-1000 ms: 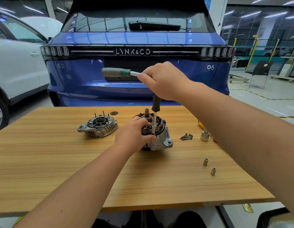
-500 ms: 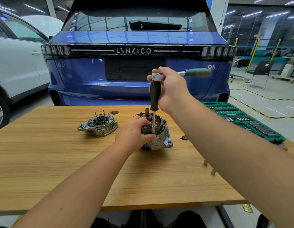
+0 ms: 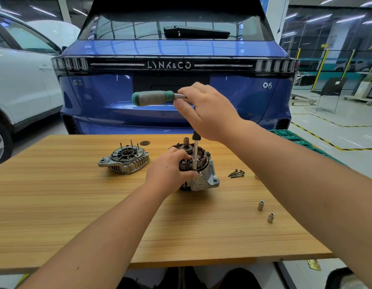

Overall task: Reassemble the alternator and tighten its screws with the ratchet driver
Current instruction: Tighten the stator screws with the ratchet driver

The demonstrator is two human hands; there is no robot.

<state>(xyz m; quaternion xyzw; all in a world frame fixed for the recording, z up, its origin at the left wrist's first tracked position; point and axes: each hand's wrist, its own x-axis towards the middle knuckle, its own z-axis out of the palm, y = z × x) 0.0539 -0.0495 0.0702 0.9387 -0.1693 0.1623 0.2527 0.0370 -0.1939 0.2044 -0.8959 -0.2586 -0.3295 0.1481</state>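
A blue Lynk & Co car (image 3: 176,84) fills the upper middle of the frame, tailgate raised, with a white car (image 3: 20,80) at the upper left. Below them a wooden surface (image 3: 76,205) spans the lower half.

At the centre of the surface stands the alternator body (image 3: 201,174), its shaft pointing up and the windings exposed. The left hand (image 3: 170,172) wraps round its left side, fingers curled against the housing and the thumb near the foot of the tool's shaft. Above it, the right hand (image 3: 208,113) closes round the head of the ratchet driver (image 3: 153,98), whose green and grey handle sticks out to the left; the extension bar (image 3: 195,153) drops straight down from that hand into the alternator's top edge.

Left of the body, apart from it, lies the separate alternator end cover (image 3: 124,159), with 4 studs pointing up. A green socket case (image 3: 295,138) shows at the right edge behind the right forearm. Right of the body lie loose screws (image 3: 236,173) in a small bunch. Nearer the lower right stand 2 small sockets (image 3: 261,205), close together.
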